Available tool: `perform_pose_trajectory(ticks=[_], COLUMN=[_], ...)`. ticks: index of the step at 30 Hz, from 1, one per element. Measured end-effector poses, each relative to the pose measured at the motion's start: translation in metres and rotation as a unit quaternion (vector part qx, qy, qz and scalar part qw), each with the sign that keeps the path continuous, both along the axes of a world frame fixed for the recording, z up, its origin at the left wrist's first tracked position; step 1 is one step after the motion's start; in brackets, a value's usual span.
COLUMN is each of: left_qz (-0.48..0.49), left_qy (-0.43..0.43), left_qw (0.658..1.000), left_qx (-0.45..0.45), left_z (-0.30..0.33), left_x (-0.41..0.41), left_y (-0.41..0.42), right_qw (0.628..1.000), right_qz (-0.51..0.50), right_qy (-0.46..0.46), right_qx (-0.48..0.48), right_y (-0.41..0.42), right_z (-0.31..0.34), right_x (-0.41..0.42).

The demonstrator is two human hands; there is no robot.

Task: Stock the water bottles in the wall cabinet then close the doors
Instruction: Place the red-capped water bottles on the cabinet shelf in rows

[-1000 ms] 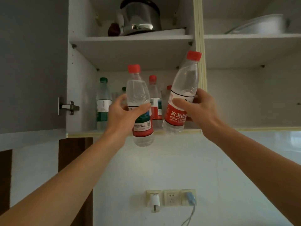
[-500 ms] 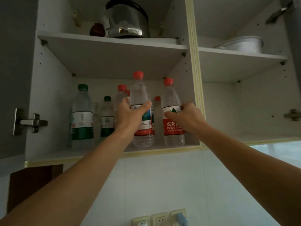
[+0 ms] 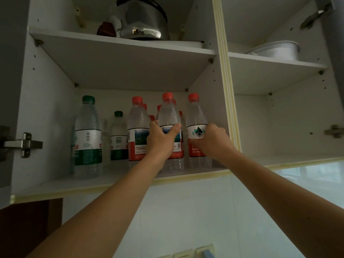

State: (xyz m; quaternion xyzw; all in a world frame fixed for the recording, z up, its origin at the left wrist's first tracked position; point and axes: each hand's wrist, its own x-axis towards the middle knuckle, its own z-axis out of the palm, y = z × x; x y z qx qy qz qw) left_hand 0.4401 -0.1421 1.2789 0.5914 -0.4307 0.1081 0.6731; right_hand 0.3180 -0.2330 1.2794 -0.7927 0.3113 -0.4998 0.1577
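Head view: both arms reach up and forward into the left bay of the wall cabinet [image 3: 46, 101], lower shelf [image 3: 111, 180], centre of frame. Left hand [image 3: 161, 138] grips a red-capped bottle [image 3: 169, 116] round the label band, thumb across the front, fingers wrapped behind it; bottle upright, base looks down on the shelf near the front edge. Right hand [image 3: 212, 142] holds a second red-capped bottle [image 3: 196, 116] at the lower label, fingers curled round its right side; upright, just beside the cabinet's centre divider [image 3: 226, 108]. The two bottles stand side by side, close, can't tell if touching. More red-capped bottles behind and left, two green-capped bottles [image 3: 87, 135] further left on the same shelf. Handling, as a judgement: full bottles, moderately heavy, thin plastic walls that give under squeeze, smooth and a bit slippery above the label, so mid-body on the label is the right hold; tall and narrow, tip easily if nudged. Steel kettle [image 3: 143, 19] on the upper shelf, metal basin [image 3: 275, 51] upper right. Doors open, hinge [image 3: 22, 144] at left edge; closing not yet done.
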Motion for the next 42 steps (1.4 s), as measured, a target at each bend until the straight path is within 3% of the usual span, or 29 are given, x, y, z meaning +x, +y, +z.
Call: perform_pose_trajectory(ticks=[15,20,25,28,31,34,38,42], left_qz=[-0.019,0.001,0.057,0.119,0.184,0.254,0.327,0.335], left_qy=[0.013,-0.035,-0.159,-0.257,-0.312,-0.299,-0.246,-0.195], left_qw=[0.999,0.995,0.984,0.959,0.931,0.919,0.912,0.917], left_qx=[0.034,0.093,0.049,-0.022,-0.055,-0.025,0.037,0.096], left_z=[0.003,0.008,0.015,0.016,0.009,-0.007,-0.021,-0.015], left_x=[-0.001,-0.001,-0.003,0.002,0.02,0.048,0.085,0.108], left_y=[-0.011,0.011,0.064,0.106,0.137,0.154,0.159,0.153], right_qw=[0.994,0.99,0.979,0.957,0.942,0.938,0.955,0.967], right_qz=[0.065,0.099,0.109,0.148,0.209,0.262,0.26,0.244], right_qy=[-0.067,-0.082,-0.151,-0.171,-0.153,-0.131,-0.083,-0.04], right_qx=[0.058,0.062,-0.08,-0.182,-0.213,-0.184,-0.119,-0.061], right_y=[-0.003,0.0,0.031,0.06,0.085,0.101,0.11,0.109], right_z=[-0.024,-0.026,-0.024,-0.02,-0.019,-0.024,-0.031,-0.032], right_x=[0.008,0.006,0.014,0.023,0.043,0.069,0.097,0.108])
